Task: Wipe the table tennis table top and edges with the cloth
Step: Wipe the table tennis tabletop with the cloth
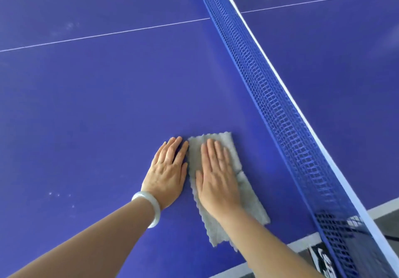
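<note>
A grey cloth (244, 193) lies flat on the blue table tennis table top (97, 105), a little left of the net. My right hand (217, 176) presses down on the cloth with straight fingers, palm flat. My left hand (167, 172) lies flat on the bare table just left of the cloth, fingers straight, its thumb side touching the cloth's edge. A pale bangle sits on my left wrist.
The blue net (278, 109) with its white top band runs diagonally from the top middle to the lower right. The table's white edge line (302, 244) is at the lower right, with grey floor beyond. A thin white centre line (103, 34) crosses the far table.
</note>
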Action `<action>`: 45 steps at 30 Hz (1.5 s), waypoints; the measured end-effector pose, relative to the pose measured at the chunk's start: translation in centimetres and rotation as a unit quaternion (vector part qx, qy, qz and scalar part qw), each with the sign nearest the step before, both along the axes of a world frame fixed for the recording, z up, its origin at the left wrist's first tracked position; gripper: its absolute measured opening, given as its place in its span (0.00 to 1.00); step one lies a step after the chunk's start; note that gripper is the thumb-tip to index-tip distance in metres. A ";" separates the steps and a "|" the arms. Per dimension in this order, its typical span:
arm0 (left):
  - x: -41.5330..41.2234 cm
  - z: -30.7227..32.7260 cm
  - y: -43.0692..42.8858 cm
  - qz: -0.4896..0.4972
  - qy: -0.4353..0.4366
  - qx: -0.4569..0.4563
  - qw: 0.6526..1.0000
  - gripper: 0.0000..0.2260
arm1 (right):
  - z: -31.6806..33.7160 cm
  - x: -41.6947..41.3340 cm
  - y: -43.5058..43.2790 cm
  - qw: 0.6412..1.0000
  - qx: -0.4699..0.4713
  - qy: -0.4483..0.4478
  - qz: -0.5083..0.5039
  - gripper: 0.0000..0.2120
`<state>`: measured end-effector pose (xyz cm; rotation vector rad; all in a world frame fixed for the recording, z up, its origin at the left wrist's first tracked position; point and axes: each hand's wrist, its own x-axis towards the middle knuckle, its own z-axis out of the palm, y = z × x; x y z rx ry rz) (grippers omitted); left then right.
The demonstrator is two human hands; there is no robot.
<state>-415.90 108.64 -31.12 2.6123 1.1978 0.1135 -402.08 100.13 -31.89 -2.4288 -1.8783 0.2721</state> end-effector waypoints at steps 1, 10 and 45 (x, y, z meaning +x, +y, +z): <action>-0.1 0.2 0.1 -0.005 -0.012 -0.005 1.000 0.24 | 0.0 -1.0 -2.7 0.996 0.009 0.010 0.083 0.29; -6.0 0.0 6.5 0.107 0.019 0.053 0.993 0.24 | 0.6 9.4 2.4 0.972 0.006 -0.017 -0.235 0.30; -4.6 -1.0 9.4 0.159 0.033 0.027 0.986 0.28 | -1.1 1.9 17.2 0.996 0.068 0.016 0.059 0.28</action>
